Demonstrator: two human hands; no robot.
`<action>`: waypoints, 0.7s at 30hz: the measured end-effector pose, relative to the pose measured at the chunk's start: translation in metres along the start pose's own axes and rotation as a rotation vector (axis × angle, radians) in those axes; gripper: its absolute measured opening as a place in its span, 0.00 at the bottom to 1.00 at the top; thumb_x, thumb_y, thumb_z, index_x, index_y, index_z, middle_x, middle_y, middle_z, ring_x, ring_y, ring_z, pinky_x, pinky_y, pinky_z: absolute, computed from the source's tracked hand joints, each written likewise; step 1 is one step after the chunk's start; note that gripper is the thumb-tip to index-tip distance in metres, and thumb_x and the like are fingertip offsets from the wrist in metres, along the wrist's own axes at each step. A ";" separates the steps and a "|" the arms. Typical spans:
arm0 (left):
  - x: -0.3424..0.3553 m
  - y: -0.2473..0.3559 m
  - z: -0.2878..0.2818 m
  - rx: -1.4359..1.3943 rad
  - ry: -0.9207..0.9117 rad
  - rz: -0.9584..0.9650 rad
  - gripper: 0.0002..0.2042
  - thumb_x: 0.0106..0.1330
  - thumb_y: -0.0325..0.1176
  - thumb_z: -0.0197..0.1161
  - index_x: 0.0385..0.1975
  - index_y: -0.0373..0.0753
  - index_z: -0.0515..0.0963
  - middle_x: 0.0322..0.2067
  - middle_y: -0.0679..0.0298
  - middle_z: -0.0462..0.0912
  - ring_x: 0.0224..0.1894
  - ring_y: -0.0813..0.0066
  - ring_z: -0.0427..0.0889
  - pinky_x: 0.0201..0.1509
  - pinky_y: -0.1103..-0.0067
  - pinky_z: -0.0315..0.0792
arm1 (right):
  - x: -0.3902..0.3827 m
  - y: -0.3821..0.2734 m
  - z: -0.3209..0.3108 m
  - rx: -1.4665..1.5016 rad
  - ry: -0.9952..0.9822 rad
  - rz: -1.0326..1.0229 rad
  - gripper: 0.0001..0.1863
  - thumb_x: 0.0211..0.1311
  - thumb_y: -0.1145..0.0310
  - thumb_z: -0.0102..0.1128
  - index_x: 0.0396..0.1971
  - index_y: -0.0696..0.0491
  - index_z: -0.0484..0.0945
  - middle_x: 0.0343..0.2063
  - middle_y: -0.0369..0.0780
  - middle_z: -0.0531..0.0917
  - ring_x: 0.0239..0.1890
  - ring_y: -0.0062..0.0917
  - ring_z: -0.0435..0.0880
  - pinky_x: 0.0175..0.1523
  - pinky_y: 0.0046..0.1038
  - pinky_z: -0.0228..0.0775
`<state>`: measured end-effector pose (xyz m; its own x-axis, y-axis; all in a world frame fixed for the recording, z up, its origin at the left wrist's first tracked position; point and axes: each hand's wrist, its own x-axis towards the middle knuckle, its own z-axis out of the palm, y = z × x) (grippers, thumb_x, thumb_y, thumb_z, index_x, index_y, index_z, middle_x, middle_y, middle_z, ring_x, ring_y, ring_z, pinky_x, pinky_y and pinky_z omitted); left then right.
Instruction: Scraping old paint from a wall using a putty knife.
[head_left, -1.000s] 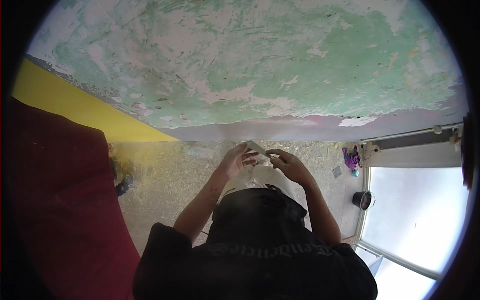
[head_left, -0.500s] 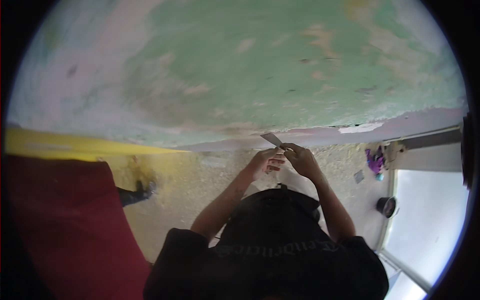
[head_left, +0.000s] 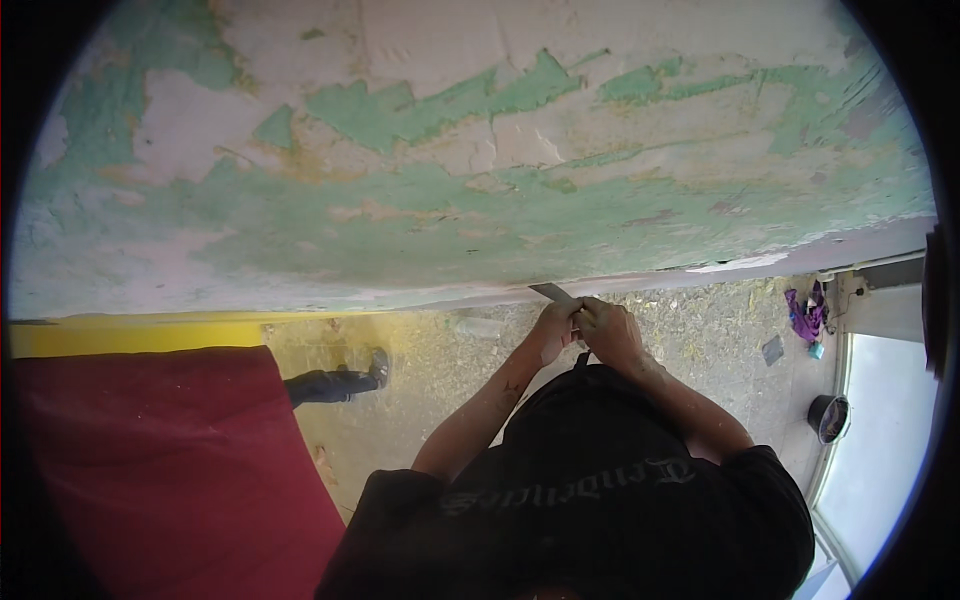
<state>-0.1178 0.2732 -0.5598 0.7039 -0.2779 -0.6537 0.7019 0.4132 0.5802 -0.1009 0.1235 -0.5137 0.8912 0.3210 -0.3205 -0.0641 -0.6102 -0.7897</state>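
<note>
A scraper (head_left: 551, 292) with a flat metal blade points up and left, its blade at the lower part of a wall (head_left: 400, 235) covered in patchy green paint and pale bare areas. My right hand (head_left: 612, 334) is closed round its handle, which the fingers mostly hide. Close against it, my left hand (head_left: 553, 334) is also closed at the handle, fingers curled in. The blade's edge lies at or very near the wall surface; I cannot tell whether it touches.
Flakes litter the floor (head_left: 430, 400). Another person's leg and shoe (head_left: 345, 384) show at left, beside a dark red sheet (head_left: 170, 440) and a yellow surface (head_left: 140, 335). On the right are a purple cloth (head_left: 803, 314), a grey square piece (head_left: 772, 350) and a black bucket (head_left: 828, 417).
My left hand has closed in from loosely spread fingers to the scraper handle beside my right. The view has shifted, showing more wall above. More of the other person's leg shows.
</note>
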 end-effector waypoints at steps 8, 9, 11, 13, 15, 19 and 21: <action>0.021 -0.007 -0.049 -0.103 -0.063 0.024 0.10 0.70 0.37 0.49 0.40 0.40 0.75 0.39 0.67 0.79 0.40 0.77 0.80 0.44 0.76 0.74 | 0.023 -0.003 0.037 -0.074 0.059 -0.057 0.12 0.60 0.61 0.50 0.34 0.52 0.79 0.28 0.49 0.83 0.31 0.47 0.82 0.38 0.44 0.74; 0.022 -0.009 -0.058 -0.136 -0.026 0.009 0.10 0.70 0.36 0.48 0.41 0.39 0.75 0.40 0.65 0.80 0.41 0.76 0.80 0.44 0.75 0.75 | 0.032 0.002 0.048 0.004 -0.014 -0.068 0.12 0.59 0.61 0.51 0.34 0.52 0.78 0.28 0.50 0.83 0.32 0.48 0.82 0.39 0.44 0.74; 0.020 -0.035 -0.106 0.176 -0.002 0.156 0.10 0.70 0.37 0.49 0.42 0.41 0.75 0.39 0.66 0.79 0.40 0.76 0.79 0.42 0.75 0.74 | 0.044 0.021 0.104 -0.108 -0.034 -0.088 0.13 0.58 0.60 0.51 0.36 0.52 0.78 0.29 0.50 0.83 0.33 0.48 0.82 0.40 0.45 0.74; 0.019 -0.028 -0.122 -0.047 0.292 -0.041 0.11 0.69 0.39 0.49 0.44 0.43 0.74 0.39 0.67 0.78 0.39 0.76 0.78 0.39 0.73 0.75 | 0.049 0.005 0.130 -0.174 -0.046 -0.017 0.15 0.58 0.58 0.53 0.41 0.51 0.77 0.29 0.50 0.83 0.36 0.48 0.82 0.43 0.46 0.74; -0.007 -0.014 -0.109 0.017 0.199 -0.064 0.13 0.70 0.38 0.47 0.45 0.39 0.73 0.40 0.64 0.79 0.41 0.73 0.80 0.42 0.71 0.76 | 0.038 0.005 0.117 -0.075 -0.046 -0.065 0.16 0.59 0.58 0.52 0.42 0.51 0.76 0.30 0.51 0.83 0.37 0.48 0.82 0.43 0.46 0.74; -0.032 0.012 -0.084 0.152 0.007 -0.101 0.15 0.71 0.42 0.48 0.45 0.37 0.74 0.39 0.62 0.81 0.41 0.72 0.81 0.43 0.71 0.77 | 0.012 -0.014 0.073 0.002 -0.089 -0.177 0.17 0.61 0.58 0.54 0.44 0.53 0.76 0.32 0.52 0.83 0.39 0.48 0.82 0.44 0.44 0.73; -0.032 0.014 -0.072 0.200 -0.017 -0.079 0.16 0.71 0.44 0.50 0.45 0.37 0.74 0.38 0.63 0.81 0.42 0.73 0.81 0.43 0.72 0.77 | 0.006 -0.012 0.063 0.020 -0.052 -0.103 0.16 0.60 0.62 0.57 0.46 0.54 0.76 0.32 0.51 0.83 0.38 0.46 0.82 0.43 0.41 0.74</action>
<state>-0.1380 0.3500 -0.5655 0.6467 -0.3174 -0.6936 0.7611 0.2097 0.6138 -0.1227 0.1783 -0.5391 0.8693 0.4182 -0.2635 0.0168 -0.5578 -0.8298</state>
